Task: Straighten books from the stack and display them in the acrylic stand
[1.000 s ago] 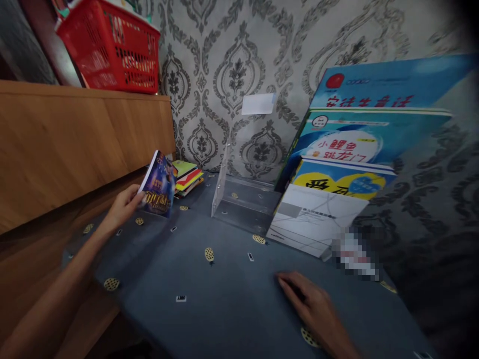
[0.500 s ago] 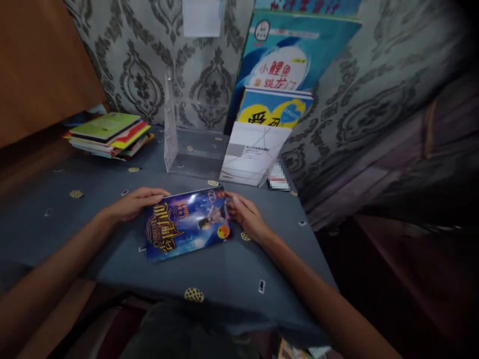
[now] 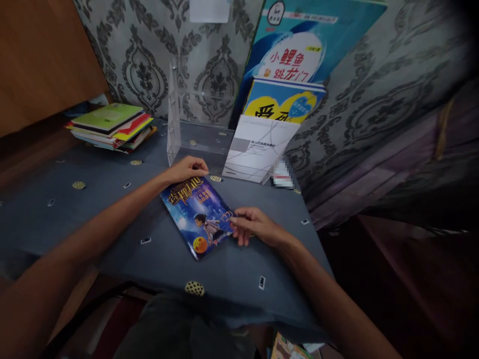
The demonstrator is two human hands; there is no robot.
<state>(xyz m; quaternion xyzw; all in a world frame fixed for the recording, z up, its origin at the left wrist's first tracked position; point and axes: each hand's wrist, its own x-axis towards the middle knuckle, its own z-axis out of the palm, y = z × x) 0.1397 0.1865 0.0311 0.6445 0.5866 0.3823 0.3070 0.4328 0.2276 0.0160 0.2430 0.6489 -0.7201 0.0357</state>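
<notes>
A blue paperback book [image 3: 198, 214] with gold lettering and a cartoon figure lies slantwise, low over the tablecloth. My left hand [image 3: 186, 170] is closed at the book's far edge, fingers curled over, the thumb hidden. At the right corner my right hand [image 3: 256, 227] grips the book, a fingertip on the cover and the other fingers curled beside the edge. Just beyond the book stands a clear acrylic rack [image 3: 173, 114]. Its right side carries a white booklet [image 3: 258, 149], a blue-and-yellow book [image 3: 286, 99] and a larger teal book [image 3: 318, 50].
A stack of books [image 3: 112, 122] sits at the back left, near a brown wooden panel [image 3: 45, 65]. Blue-grey patterned cloth [image 3: 101, 214] covers the table. Patterned wallpaper [image 3: 145, 75] rises behind it, and a purplish curtain [image 3: 374, 164] hangs at the right.
The book has turned, so its lettering now sits at the far edge and reads more upright. My left hand has moved forward and right; my right hand has shifted slightly nearer to me.
</notes>
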